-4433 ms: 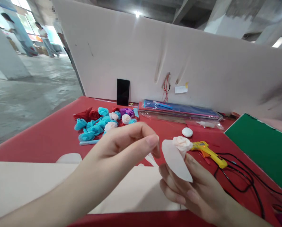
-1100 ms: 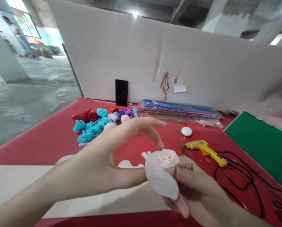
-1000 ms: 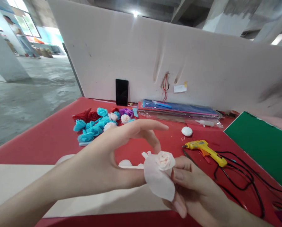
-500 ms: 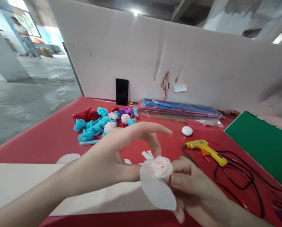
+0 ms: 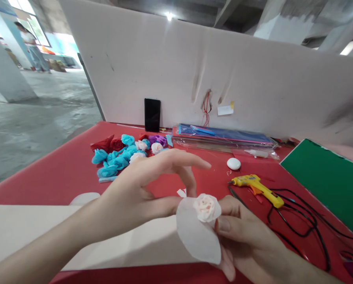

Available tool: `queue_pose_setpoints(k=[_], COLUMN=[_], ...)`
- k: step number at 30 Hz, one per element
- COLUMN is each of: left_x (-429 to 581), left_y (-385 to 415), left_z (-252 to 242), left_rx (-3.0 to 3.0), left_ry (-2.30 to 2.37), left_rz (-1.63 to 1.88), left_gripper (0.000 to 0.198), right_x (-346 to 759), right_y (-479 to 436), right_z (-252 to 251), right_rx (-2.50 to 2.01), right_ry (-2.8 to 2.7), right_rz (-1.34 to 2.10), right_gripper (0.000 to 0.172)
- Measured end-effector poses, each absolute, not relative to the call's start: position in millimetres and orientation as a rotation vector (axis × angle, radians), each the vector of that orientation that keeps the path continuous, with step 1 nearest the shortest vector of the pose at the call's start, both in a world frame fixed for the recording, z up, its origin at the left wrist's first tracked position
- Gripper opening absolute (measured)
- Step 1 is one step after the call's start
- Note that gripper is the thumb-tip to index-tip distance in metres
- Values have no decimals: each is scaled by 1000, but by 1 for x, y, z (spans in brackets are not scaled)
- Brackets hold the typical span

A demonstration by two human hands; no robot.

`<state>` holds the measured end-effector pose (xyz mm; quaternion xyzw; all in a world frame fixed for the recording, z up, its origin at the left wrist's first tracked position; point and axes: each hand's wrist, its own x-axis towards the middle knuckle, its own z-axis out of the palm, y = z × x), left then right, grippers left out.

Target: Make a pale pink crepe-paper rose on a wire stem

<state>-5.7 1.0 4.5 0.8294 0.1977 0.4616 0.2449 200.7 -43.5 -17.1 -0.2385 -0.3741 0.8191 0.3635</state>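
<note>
A small pale pink crepe-paper rose (image 5: pixel 206 207) is in my right hand (image 5: pixel 250 236), its base pinched between thumb and fingers. One large white paper petal (image 5: pixel 198 234) hangs from the rose's left side. My left hand (image 5: pixel 153 189) reaches in from the left, with its index finger stretched out above the rose. Its thumb and a bent finger meet at the petal's upper left edge; the thumb tip is hidden behind the paper. A long cream sheet (image 5: pixel 120 252) lies on the table under both hands.
Crepe flowers (image 5: pixel 120 156) in blue, red, white and purple are heaped at the left. A yellow glue gun (image 5: pixel 258 187) with a looping black cord lies right, near a white oval object (image 5: pixel 233 163) and green board (image 5: pixel 327 185). A black phone (image 5: pixel 152 115) leans against the partition.
The rose and my right hand have shifted slightly right. My left hand's index finger has drawn slightly left, while its thumb stays at the petal's edge.
</note>
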Motion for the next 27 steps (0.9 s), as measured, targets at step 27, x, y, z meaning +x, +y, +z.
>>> queue_pose_setpoints(k=[27], left_x=[5], left_y=[-4], left_z=[-3], left_rx=[1870], left_ry=[377], left_rz=[1164], left_gripper=[55], right_x=[200], right_y=[-44], right_z=[-17], right_rx=[-651], right_ry=[-990], right_rz=[2070], right_gripper=[44])
